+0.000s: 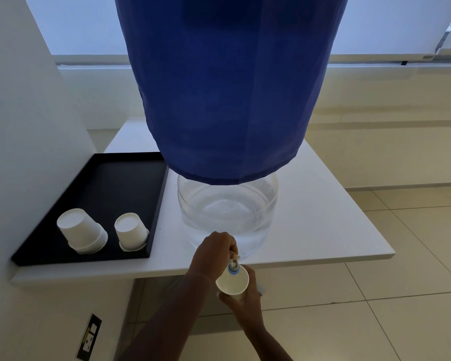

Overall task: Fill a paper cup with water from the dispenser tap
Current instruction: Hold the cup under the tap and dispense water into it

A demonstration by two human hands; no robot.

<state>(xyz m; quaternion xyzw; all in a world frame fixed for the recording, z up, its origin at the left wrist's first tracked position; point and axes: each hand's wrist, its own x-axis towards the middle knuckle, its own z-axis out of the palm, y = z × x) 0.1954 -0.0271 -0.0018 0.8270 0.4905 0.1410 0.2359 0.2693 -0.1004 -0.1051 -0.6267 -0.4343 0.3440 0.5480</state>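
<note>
A large water dispenser bottle [227, 214] with a clear lower part stands on the white counter [323, 217], its upper part wrapped in a blue cloth cover [227, 87]. Its tap [233, 265], white with a blue ring, juts over the counter's front edge. My left hand [214, 254] grips the tap's handle from above. My right hand [245, 300] holds a white paper cup [232, 282] from below, directly under the tap's spout. The cup's inside looks white; I cannot tell whether water is in it.
A black tray [110, 183] lies on the counter's left, holding a stack of upturned paper cups [82, 231] and a shorter stack [132, 231]. A white wall stands at the left, with a wall socket [89, 337] low down. Tiled floor spreads at the right.
</note>
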